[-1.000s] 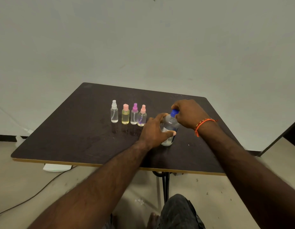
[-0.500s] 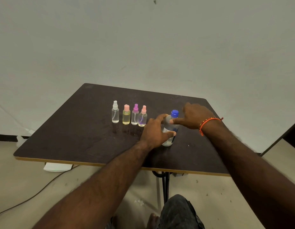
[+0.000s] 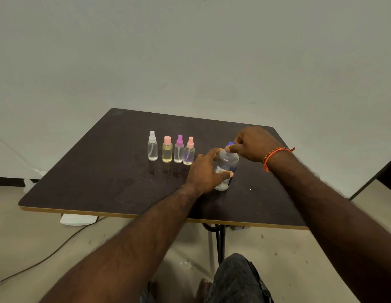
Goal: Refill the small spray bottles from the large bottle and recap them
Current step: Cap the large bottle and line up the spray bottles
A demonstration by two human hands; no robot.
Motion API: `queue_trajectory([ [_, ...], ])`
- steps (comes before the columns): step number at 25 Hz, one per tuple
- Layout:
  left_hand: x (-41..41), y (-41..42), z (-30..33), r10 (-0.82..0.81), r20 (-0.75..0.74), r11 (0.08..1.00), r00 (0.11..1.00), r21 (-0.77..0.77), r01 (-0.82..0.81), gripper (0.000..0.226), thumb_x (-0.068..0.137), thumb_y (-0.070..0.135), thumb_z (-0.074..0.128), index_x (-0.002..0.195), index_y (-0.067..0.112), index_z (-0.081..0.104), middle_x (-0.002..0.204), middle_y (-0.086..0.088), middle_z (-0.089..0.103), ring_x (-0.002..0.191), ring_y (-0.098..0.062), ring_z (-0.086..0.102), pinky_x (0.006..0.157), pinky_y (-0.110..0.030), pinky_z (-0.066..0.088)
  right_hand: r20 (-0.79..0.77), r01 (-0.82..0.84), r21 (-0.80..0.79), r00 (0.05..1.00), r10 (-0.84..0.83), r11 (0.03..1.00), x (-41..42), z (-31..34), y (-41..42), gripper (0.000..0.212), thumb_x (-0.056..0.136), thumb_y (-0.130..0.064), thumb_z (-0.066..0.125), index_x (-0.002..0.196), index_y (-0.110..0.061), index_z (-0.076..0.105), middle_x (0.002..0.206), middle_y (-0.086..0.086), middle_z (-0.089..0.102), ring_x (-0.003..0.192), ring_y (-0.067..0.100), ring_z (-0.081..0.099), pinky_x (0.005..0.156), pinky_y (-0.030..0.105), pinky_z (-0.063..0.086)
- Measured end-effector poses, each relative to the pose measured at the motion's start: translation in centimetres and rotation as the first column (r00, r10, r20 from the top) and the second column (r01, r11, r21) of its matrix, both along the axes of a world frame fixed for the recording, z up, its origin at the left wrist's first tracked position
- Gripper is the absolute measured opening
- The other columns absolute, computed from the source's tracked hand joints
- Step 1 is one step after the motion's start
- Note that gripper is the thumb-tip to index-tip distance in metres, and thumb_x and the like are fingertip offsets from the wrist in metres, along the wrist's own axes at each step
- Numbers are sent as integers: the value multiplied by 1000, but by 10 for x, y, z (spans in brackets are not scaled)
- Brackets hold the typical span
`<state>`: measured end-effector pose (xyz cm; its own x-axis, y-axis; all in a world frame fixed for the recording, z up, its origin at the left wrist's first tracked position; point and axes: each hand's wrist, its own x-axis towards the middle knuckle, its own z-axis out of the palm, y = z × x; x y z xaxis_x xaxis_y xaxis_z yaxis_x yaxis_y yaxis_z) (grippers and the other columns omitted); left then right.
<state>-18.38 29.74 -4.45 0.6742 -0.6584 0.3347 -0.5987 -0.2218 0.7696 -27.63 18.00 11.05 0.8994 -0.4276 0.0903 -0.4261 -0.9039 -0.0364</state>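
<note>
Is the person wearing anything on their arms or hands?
Both arms are bare, with no sleeves or gloves. The right wrist wears an orange thread bracelet with a knotted end sticking out. The left hand and the right hand show no rings.

Four small spray bottles [image 3: 171,149] in a row on table [image 3: 102,182], large bottle [image 3: 225,169] to their right

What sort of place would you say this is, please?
Probably a bare indoor room set up for recording, not a home or shop: a plain white wall, one dark folding table on a scuffed floor, and a loose cable trailing across it.
</note>
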Motion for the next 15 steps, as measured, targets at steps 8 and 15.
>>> queue_trajectory([
  [8,2,1,-3,-17,-11,1000,1000,8,17,84,72,67,78,143,33,49,131,7,65,119,-16,58,100,-45,56,39,-134,127,991,130,983,0,-9,0,34,92,-29,69,124,-17,68,121,5,69,107,21,63,92,32,50],
  [15,-1,4,1,-9,-7,1000,1000,-19,9,81,78,51,84,147,28,49,133,5,65,121,-19,55,101,-45,53,13,13,31,1000,-13,999,-3,-23,3,60,80,-70,65,104,-15,64,98,4,67,87,22,63,71,33,49],
])
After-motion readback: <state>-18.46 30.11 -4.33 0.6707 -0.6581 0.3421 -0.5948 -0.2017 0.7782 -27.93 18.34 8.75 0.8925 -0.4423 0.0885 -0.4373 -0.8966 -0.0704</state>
